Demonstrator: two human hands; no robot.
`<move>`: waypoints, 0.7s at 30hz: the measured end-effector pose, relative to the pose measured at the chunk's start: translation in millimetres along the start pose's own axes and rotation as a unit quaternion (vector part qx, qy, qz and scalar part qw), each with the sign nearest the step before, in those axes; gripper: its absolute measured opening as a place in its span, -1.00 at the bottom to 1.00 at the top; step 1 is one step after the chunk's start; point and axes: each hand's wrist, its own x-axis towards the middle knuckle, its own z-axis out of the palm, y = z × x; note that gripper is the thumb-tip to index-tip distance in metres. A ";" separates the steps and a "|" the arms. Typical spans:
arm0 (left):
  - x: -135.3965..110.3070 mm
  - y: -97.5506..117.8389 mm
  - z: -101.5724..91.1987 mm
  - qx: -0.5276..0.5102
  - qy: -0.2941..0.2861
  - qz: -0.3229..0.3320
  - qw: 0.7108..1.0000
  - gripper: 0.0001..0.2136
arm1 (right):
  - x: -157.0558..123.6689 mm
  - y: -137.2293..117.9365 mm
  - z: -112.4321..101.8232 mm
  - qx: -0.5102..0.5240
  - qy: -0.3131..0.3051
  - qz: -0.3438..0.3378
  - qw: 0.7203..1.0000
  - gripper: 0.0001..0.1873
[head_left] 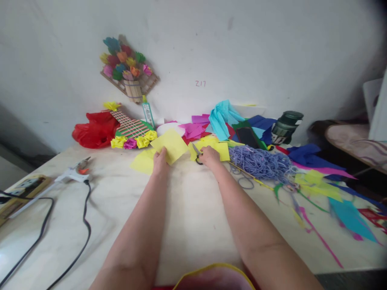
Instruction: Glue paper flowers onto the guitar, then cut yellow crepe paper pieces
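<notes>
My left hand (161, 162) is closed on a square of yellow paper (171, 146), pinching its lower left edge. Beneath it another yellow sheet (142, 161) lies on the table. My right hand (211, 156) grips a pair of scissors (196, 150) by the dark handles, with the blades angled up and to the left. Under and beside that hand rest more yellow paper pieces (224, 152). Just right of it sits a heap of purple-blue string (261, 163).
At left are a glue gun (75, 174) with its black cord and a power strip (26, 189). A stick craft with paper flowers (131, 127), a red plastic bag (95, 131) and a glue bottle (148, 112) stand by the wall. A dark jar (286, 128) and paper scraps (352, 217) lie right.
</notes>
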 end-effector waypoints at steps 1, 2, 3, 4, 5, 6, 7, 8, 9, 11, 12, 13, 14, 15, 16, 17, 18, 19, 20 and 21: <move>-0.9 1.1 0.9 -0.006 0.003 -0.006 1.000 -0.68 | -1.6 -2.6 -1.1 -0.008 -0.010 -0.007 1.000 -0.63; -1.7 1.9 1.8 -0.014 0.003 -0.013 1.000 -0.67 | -3.2 -5.0 -2.2 -0.014 -0.017 -0.015 1.000 -0.60; -2.5 2.6 2.6 -0.025 0.001 -0.022 0.999 -0.67 | -4.7 -7.2 -3.0 -0.019 -0.021 -0.023 0.999 -0.59; -3.2 2.9 3.3 -0.036 -0.002 -0.030 0.999 -0.68 | -6.1 -9.1 -3.6 -0.023 -0.023 -0.032 0.999 -0.58; -3.8 3.1 3.9 -0.046 -0.006 -0.036 0.998 -0.68 | -7.3 -10.8 -3.9 -0.025 -0.023 -0.040 0.999 -0.57; -4.0 3.1 4.3 -0.052 -0.009 -0.042 0.998 -0.68 | -8.1 -12.1 -3.8 -0.023 -0.021 -0.047 0.998 -0.57; -4.1 3.0 4.5 -0.054 -0.010 -0.047 0.997 -0.69 | -8.5 -13.1 -3.3 -0.018 -0.019 -0.055 0.998 -0.57; -3.8 2.8 4.5 -0.053 -0.009 -0.050 0.997 -0.70 | -8.4 -13.6 -2.4 -0.010 -0.016 -0.062 0.998 -0.57; -3.4 2.5 4.2 -0.052 -0.009 -0.054 0.997 -0.70 | -7.8 -13.6 -1.2 0.002 -0.012 -0.069 0.998 -0.57; -2.2 1.9 3.5 -0.055 -0.012 -0.059 0.997 -0.71 | -4.9 -12.6 1.7 0.037 -0.006 -0.080 0.996 -0.56; -1.7 1.7 3.2 -0.059 -0.015 -0.062 0.996 -0.71 | -2.8 -11.5 3.1 0.061 -0.003 -0.082 0.995 -0.56; -1.4 1.7 2.9 -0.064 -0.018 -0.064 0.996 -0.71 | -0.5 -10.2 4.3 0.087 0.002 -0.081 0.993 -0.56; -1.3 1.8 2.8 -0.069 -0.020 -0.066 0.995 -0.71 | 2.0 -8.7 5.0 0.114 0.008 -0.077 0.990 -0.56; -1.4 2.1 2.9 -0.075 -0.019 -0.069 0.995 -0.71 | 4.6 -7.1 5.2 0.142 0.016 -0.073 0.987 -0.56; -1.6 2.4 3.1 -0.079 -0.017 -0.072 0.994 -0.71 | 7.1 -5.5 4.8 0.167 0.027 -0.068 0.983 -0.57; -2.0 2.8 3.5 -0.083 -0.015 -0.075 0.994 -0.70 | 9.5 -3.7 3.8 0.188 0.039 -0.065 0.979 -0.57; -2.4 3.2 3.9 -0.087 -0.013 -0.079 0.993 -0.70 | 11.8 -1.9 2.1 0.205 0.049 -0.064 0.975 -0.56; -2.7 3.5 4.3 -0.092 -0.011 -0.082 0.992 -0.70 | 13.7 0.0 -0.1 0.218 0.059 -0.061 0.972 -0.56; -2.9 3.7 4.6 -0.097 -0.009 -0.083 0.992 -0.71 | 15.3 2.2 -2.7 0.226 0.069 -0.056 0.970 -0.56; -3.0 3.7 4.9 -0.103 -0.007 -0.084 0.991 -0.71 | 16.5 4.8 -5.7 0.225 0.080 -0.049 0.970 -0.56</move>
